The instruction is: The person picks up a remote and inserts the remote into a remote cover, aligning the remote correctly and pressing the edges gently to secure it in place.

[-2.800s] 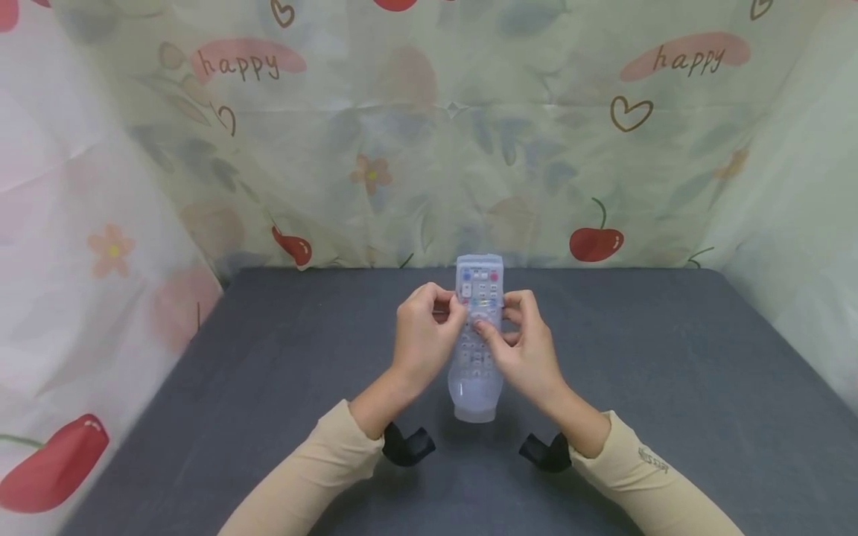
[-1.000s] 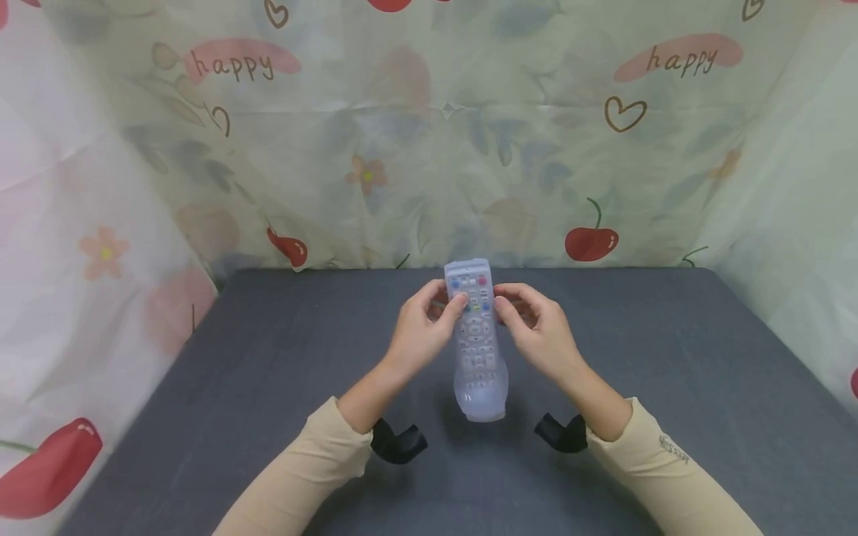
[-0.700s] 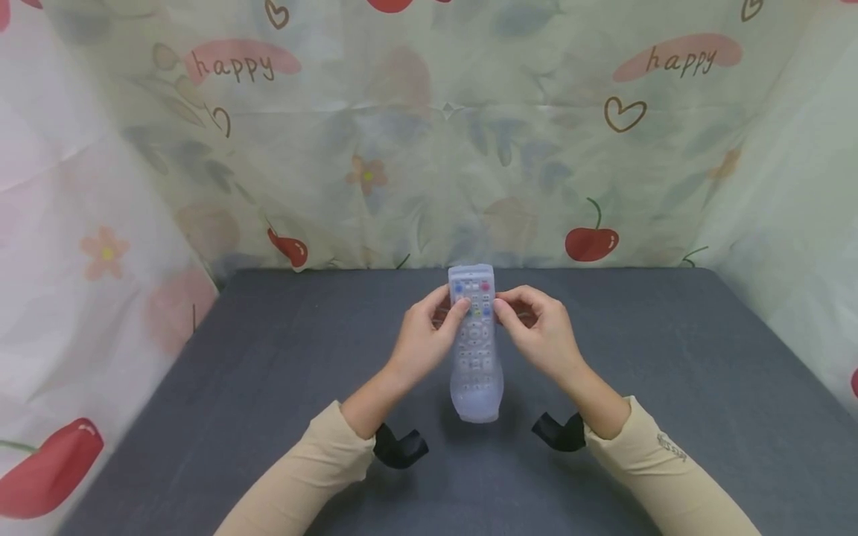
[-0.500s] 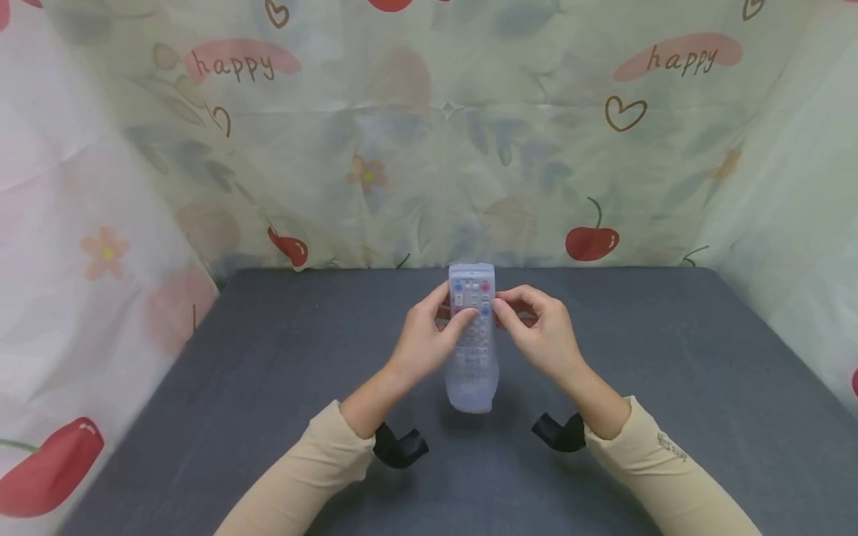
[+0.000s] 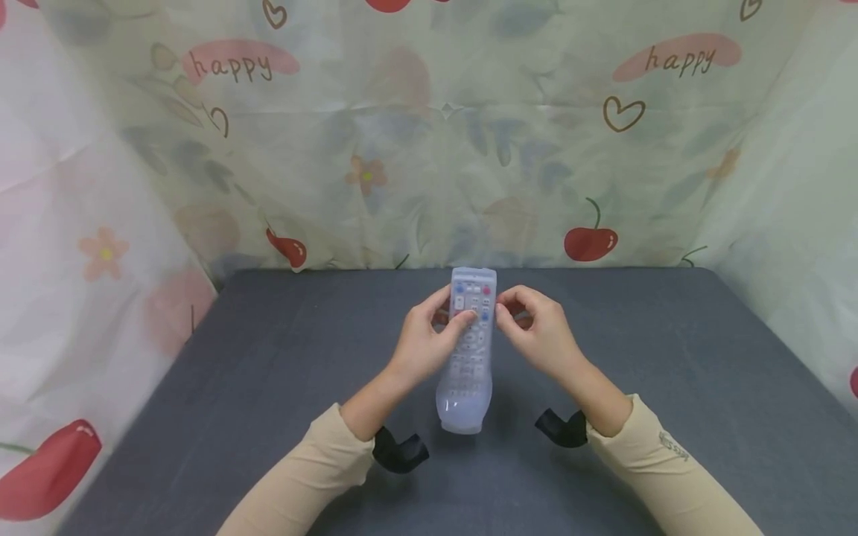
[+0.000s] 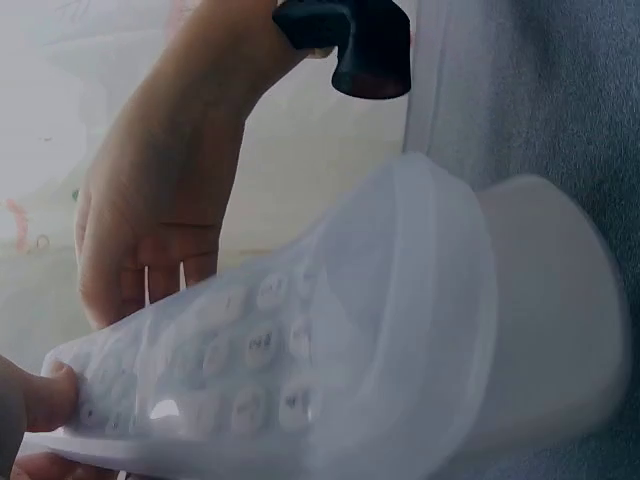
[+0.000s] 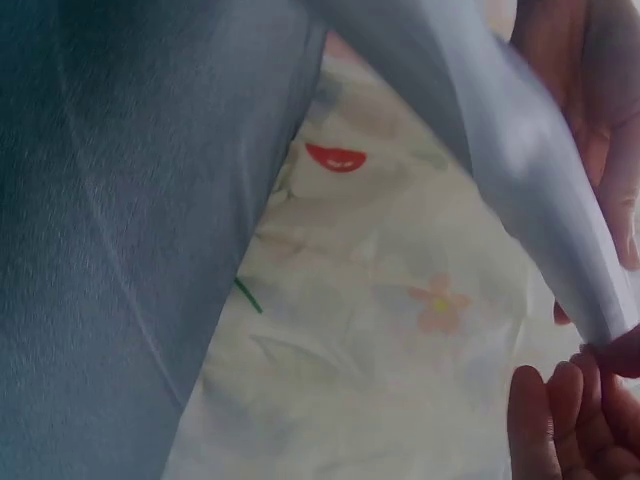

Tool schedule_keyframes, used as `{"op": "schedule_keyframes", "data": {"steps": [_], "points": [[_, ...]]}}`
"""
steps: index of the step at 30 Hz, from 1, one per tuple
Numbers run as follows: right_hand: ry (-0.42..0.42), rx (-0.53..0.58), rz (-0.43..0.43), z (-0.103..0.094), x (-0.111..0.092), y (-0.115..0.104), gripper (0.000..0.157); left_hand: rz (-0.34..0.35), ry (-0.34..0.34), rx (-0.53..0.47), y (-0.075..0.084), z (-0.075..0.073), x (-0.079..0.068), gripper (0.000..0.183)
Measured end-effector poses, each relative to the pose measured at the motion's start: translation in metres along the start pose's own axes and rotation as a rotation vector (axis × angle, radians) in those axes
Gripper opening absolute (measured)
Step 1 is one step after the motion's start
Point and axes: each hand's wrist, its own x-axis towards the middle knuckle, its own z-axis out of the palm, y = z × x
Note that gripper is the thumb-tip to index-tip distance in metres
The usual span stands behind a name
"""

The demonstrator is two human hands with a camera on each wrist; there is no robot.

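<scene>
A remote control (image 5: 471, 357) in a clear, milky cover is held above the table, its button face toward the head camera. My left hand (image 5: 425, 331) grips it from the left, thumb across the buttons and fingers behind. At its right edge my right hand (image 5: 536, 327) pinches the cover between thumb and forefinger, near the upper part. Up close in the left wrist view, the cover (image 6: 440, 310) bulges at the lower end, and a loose end sticks out past it. The right wrist view shows the cover side-on, with the right hand's fingers (image 7: 565, 410) at its edge.
A dark grey table (image 5: 302, 357) lies under both hands. Patterned cloth (image 5: 429, 149) hangs behind it and along both sides. A black wrist mount (image 5: 401, 450) sits on the left wrist and another black mount (image 5: 561, 429) on the right.
My right thumb has shifted from the remote's front to its right edge, and my left thumb now lies farther over the buttons. The remote's lower end has swung left and down since half a second ago.
</scene>
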Motion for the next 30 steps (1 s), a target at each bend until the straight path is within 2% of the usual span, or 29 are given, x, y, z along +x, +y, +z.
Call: {"op": "schedule_keyframes", "data": {"steps": [6, 13, 17, 24, 30], "points": [[-0.032, -0.146, -0.125, 0.0005, 0.0013, -0.0016, 0.005, -0.059, 0.043, -0.105, -0.0001, 0.0035, -0.0025, 0.038], [-0.018, -0.230, -0.157, 0.0036, 0.0006, -0.0027, 0.004, -0.098, 0.129, -0.190, 0.0001, 0.0080, -0.0031, 0.036], [0.010, -0.260, -0.210, 0.0059, 0.0002, -0.0032, 0.005, -0.127, 0.155, -0.234, 0.0007, 0.0087, -0.0030, 0.037], [0.041, -0.281, -0.289, 0.0076, -0.0029, 0.0015, 0.008, -0.139, 0.166, -0.209, 0.0008, 0.0091, -0.0039, 0.036], [0.053, -0.263, -0.261, 0.0077, -0.0035, 0.0036, 0.007, -0.104, 0.175, -0.166, 0.0012, 0.0104, -0.0022, 0.036]]}}
